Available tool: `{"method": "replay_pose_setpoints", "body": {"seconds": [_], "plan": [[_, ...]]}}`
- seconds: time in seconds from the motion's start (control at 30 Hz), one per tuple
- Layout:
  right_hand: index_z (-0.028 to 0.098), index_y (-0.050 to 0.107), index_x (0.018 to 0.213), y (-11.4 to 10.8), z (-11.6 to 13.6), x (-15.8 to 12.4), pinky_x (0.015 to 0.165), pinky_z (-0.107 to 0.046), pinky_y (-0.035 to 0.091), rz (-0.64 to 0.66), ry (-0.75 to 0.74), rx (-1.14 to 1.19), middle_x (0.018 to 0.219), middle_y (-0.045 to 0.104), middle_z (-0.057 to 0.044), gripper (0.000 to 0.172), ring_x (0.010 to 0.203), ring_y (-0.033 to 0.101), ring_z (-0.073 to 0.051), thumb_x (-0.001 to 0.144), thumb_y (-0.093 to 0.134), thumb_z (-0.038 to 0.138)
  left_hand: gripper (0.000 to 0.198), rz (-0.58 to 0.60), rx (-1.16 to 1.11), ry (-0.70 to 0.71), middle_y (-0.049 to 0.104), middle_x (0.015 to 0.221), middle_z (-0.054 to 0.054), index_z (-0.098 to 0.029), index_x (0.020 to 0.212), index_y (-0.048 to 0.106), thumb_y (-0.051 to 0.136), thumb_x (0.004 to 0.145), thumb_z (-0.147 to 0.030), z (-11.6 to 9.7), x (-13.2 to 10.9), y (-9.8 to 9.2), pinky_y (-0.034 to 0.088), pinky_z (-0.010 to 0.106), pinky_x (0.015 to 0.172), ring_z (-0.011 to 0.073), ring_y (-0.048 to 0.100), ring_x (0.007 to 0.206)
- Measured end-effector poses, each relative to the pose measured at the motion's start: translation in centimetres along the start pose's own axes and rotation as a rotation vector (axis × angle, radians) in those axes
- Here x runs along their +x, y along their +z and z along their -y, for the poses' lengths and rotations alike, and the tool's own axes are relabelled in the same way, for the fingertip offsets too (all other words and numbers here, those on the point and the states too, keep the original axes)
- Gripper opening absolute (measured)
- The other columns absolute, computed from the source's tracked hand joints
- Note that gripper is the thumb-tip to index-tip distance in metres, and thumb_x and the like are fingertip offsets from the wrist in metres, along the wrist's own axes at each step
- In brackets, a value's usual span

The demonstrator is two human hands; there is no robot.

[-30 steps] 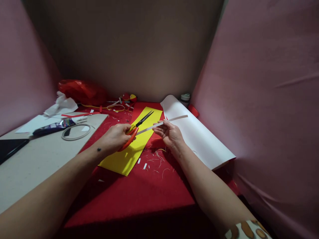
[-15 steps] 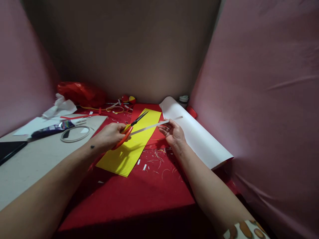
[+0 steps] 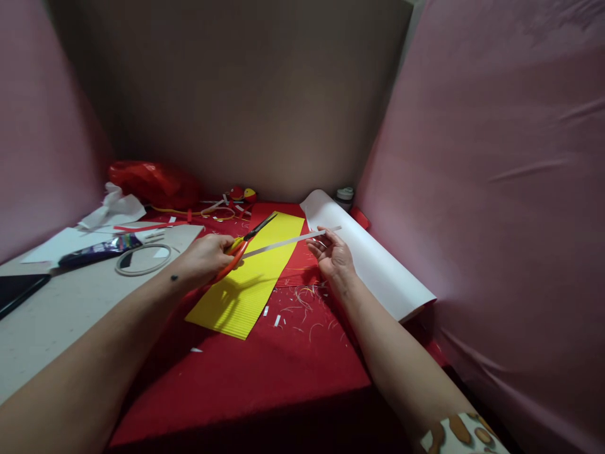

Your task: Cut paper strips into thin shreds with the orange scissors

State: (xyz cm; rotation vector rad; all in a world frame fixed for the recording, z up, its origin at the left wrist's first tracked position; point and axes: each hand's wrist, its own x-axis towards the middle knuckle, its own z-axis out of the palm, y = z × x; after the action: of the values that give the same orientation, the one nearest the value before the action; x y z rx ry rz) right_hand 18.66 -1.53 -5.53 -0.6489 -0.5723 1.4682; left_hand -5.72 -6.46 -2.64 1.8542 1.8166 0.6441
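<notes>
My left hand (image 3: 213, 255) is closed around the orange and yellow handles of a pair of scissors (image 3: 253, 231), whose dark blades point up and to the right. A narrow white paper strip (image 3: 278, 244) stretches from beside that hand across to my right hand (image 3: 333, 252). The fingertips of my right hand pinch the strip near its far end, with a short tip sticking out beyond. Beneath the strip lies a yellow corrugated sheet (image 3: 246, 296), partly over a red corrugated sheet (image 3: 300, 268). Whether the left fingers also grip the strip is hard to see.
Right of the sheets lies a curled white paper roll (image 3: 368, 252). On the grey board (image 3: 85, 334) are a dark blue tube (image 3: 99, 251) and a ring-shaped coil (image 3: 142, 272). Several scraps (image 3: 277, 320) litter the red cloth (image 3: 246, 391). A red plastic bag (image 3: 154, 183) sits behind.
My right hand has slid slightly right along the strip, so less of its tip sticks out past the fingers. The left hand keeps the scissors nearly where they were; the view shifted a little.
</notes>
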Motion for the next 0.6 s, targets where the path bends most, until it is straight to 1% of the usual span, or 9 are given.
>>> {"method": "replay_pose_setpoints", "body": {"seconds": [0.2,0.33,0.47,0.53,0.6], "plan": [[0.013,0.061,0.078,-0.2,0.0,0.3,0.052,-0.023,0.054,0.009,-0.024,0.019,0.055,0.066,-0.002,0.016,0.052,0.066,-0.014,0.08,0.046,0.014,0.017,0.034,-0.04,-0.057,0.045,0.051,-0.003,-0.018,0.062,0.05,0.057,0.056,-0.033,0.3,0.2,-0.4,0.025,0.023,0.043,0.0096,0.039,0.046],[0.012,0.061,0.079,-0.4,-0.1,0.3,0.054,-0.023,0.055,0.03,-0.022,0.023,0.055,0.067,-0.004,0.017,0.053,0.066,-0.015,0.08,0.044,0.014,0.014,0.023,-0.023,-0.077,0.046,0.05,-0.003,-0.018,0.061,0.051,0.057,0.057,-0.03,0.3,0.3,-0.5,0.024,0.023,0.043,0.0102,0.04,0.046],[0.012,0.061,0.082,-0.6,-0.2,0.3,0.053,-0.024,0.055,0.014,-0.018,0.028,0.057,0.067,-0.005,0.016,0.053,0.066,-0.016,0.079,0.045,0.013,0.013,0.016,-0.062,-0.106,0.047,0.049,-0.003,-0.018,0.06,0.051,0.058,0.056,-0.028,0.5,0.4,-0.4,0.025,0.023,0.043,0.0102,0.041,0.045],[0.011,0.06,0.083,-0.6,-0.1,0.3,0.054,-0.025,0.055,0.004,-0.022,0.035,0.057,0.067,-0.005,0.017,0.053,0.066,-0.016,0.08,0.044,0.014,0.017,0.023,-0.113,-0.115,0.047,0.049,-0.003,-0.018,0.062,0.052,0.061,0.056,-0.031,0.9,0.7,-0.2,0.025,0.023,0.042,0.0105,0.041,0.044],[0.012,0.06,0.083,-0.6,-0.1,0.2,0.054,-0.024,0.055,-0.001,-0.022,0.04,0.056,0.067,-0.004,0.018,0.053,0.066,-0.016,0.081,0.043,0.014,0.023,0.036,-0.172,-0.099,0.048,0.05,-0.002,-0.018,0.063,0.053,0.063,0.056,-0.038,1.5,1.0,-0.1,0.025,0.024,0.042,0.0112,0.042,0.045]]}}
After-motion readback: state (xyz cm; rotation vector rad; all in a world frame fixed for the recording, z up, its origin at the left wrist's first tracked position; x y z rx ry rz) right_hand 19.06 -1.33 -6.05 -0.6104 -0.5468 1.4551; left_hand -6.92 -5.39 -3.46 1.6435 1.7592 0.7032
